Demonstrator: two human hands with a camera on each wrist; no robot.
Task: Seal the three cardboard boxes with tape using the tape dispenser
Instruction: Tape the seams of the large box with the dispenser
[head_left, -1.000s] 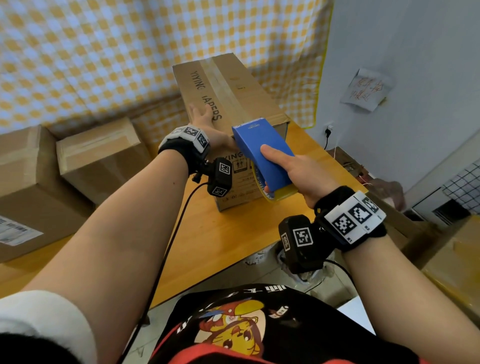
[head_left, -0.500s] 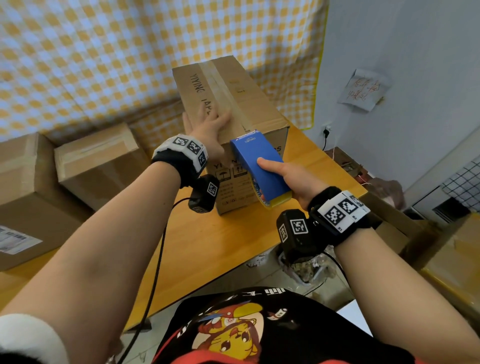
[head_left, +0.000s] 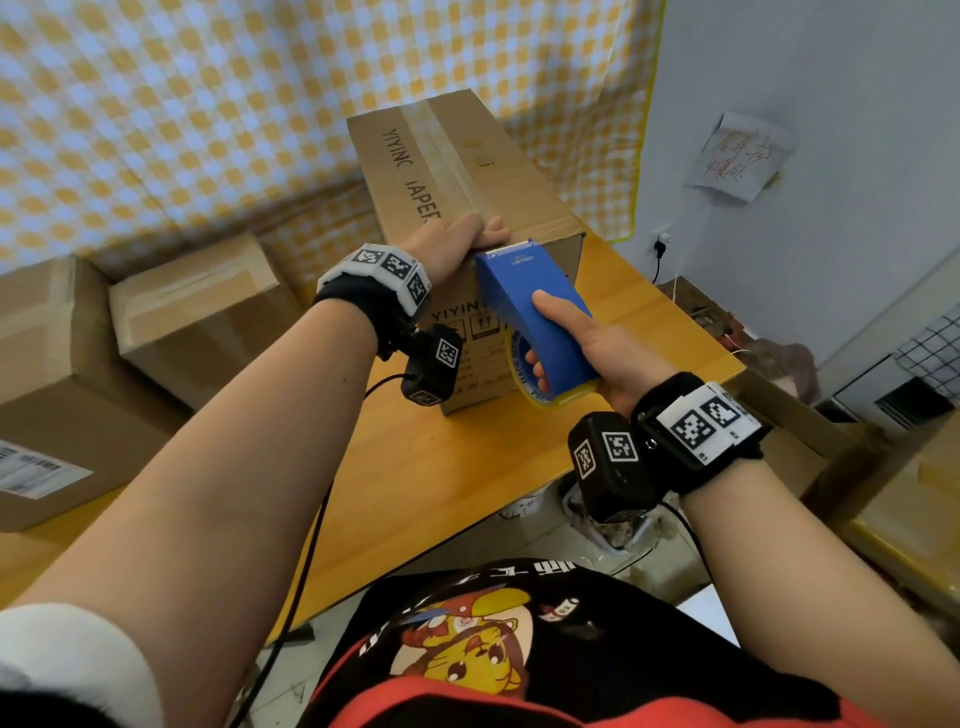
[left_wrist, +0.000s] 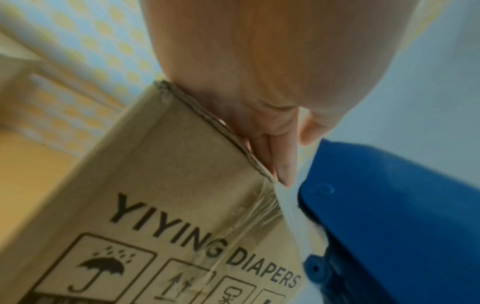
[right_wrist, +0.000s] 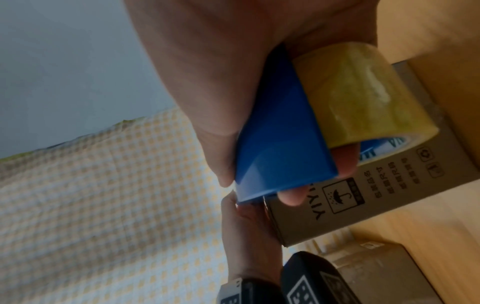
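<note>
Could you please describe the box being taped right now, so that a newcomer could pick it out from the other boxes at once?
On the wooden table before the checked yellow cloth, it is the diaper box nearest the right edge. Unlike the two plain boxes at left, it bears black YIYING lettering, with the left hand and the blue tape dispenser on its near top edge.

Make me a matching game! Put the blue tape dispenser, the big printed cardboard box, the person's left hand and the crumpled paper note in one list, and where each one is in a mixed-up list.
Things:
1. blue tape dispenser
2. big printed cardboard box
3. left hand
4. crumpled paper note

Places:
A. on the grey wall
B. pressing the box's near top edge
C. gripped by the right hand
D. standing on the wooden table

Pairs: 1-C, 2-D, 3-B, 4-A
</note>
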